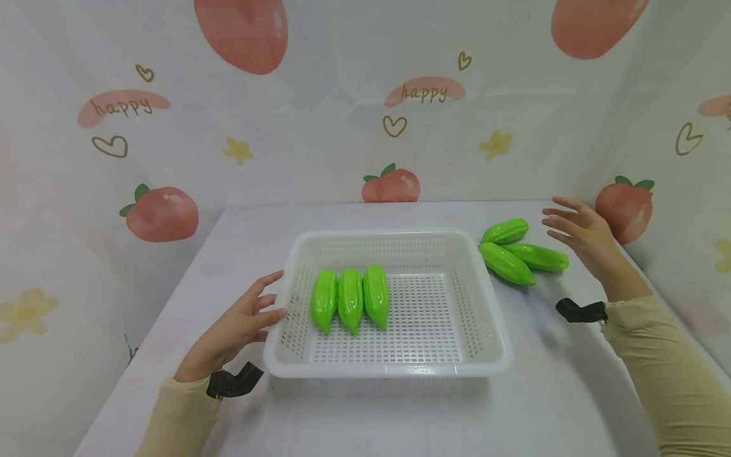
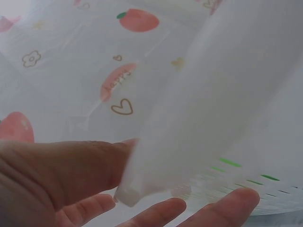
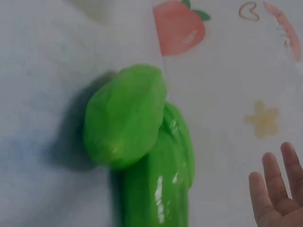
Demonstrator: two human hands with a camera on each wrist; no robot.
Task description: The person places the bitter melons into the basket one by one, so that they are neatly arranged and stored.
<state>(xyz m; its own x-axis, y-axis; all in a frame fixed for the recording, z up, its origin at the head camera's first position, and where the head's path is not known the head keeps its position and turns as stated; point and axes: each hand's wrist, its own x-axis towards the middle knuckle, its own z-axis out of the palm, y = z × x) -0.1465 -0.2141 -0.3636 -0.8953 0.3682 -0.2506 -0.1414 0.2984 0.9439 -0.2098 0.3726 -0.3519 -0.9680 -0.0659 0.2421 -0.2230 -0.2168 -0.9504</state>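
Observation:
A white perforated plastic basket [image 1: 388,370] stands on the table. Inside its left half, three glossy green bitter-melon-shaped vegetables [image 1: 351,301] lie side by side. At the basket's left rim is my left hand [image 1: 237,327], its fingers spread and loosely bent. The thumb tip touches the rim; in the left wrist view other fingertips [image 2: 227,208] show below the basket wall [image 2: 213,109]. To the right of the basket, three more green vegetables [image 1: 505,261] lie in a cluster. My right hand [image 1: 588,238] hovers just right of them, fingers apart and holding nothing. Two of the vegetables [image 3: 125,116] overlap in the right wrist view.
A white cloth printed with peaches, hearts and flowers hangs behind the table [image 1: 388,425] and along both sides. Both wrists wear a black strap device [image 1: 234,381]. Table surface shows in front of the basket and to its left.

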